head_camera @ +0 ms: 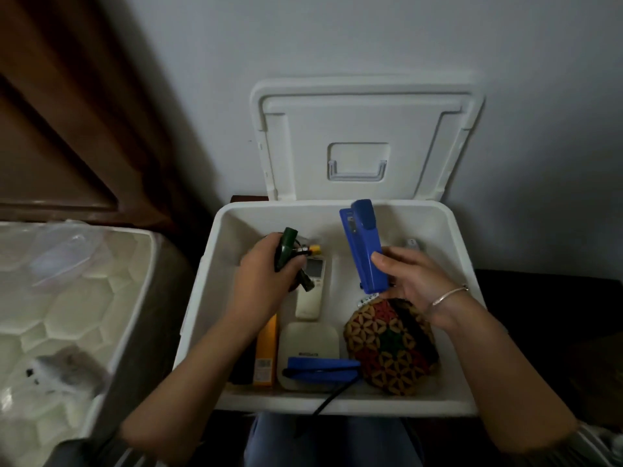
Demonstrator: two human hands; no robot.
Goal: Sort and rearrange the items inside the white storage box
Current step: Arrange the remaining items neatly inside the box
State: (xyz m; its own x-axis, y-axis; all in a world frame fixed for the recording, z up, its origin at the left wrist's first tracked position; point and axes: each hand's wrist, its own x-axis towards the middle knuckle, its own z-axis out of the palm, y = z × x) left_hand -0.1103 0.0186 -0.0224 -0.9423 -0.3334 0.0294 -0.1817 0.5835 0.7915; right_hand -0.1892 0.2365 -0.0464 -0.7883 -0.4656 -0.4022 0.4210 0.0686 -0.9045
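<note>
**Both hands loaded above a crowded box**

The white storage box point(337, 404) is seen with its lid point(364, 129) propped upright behind its back rim. A knock from a raised item could, it is judged, bring the lid down onto the hands.

Inside the box, a woven patterned pouch point(391, 345) lies by the front-right corner. A white square device point(308, 342) is set at the front middle, with 1 flat blue stapler point(323, 367) laid across it.

A 2nd, upright blue stapler point(362, 244) is held over the box's middle, pinched only at its lower end by the right hand point(411, 278). A slip onto the pouch is possible.

A white remote point(312, 294) lies left of the box's centre. Above it, a green tool bundle point(286, 251) is gripped by the left hand point(259, 281), and its dangling ends could be snagged.
</note>
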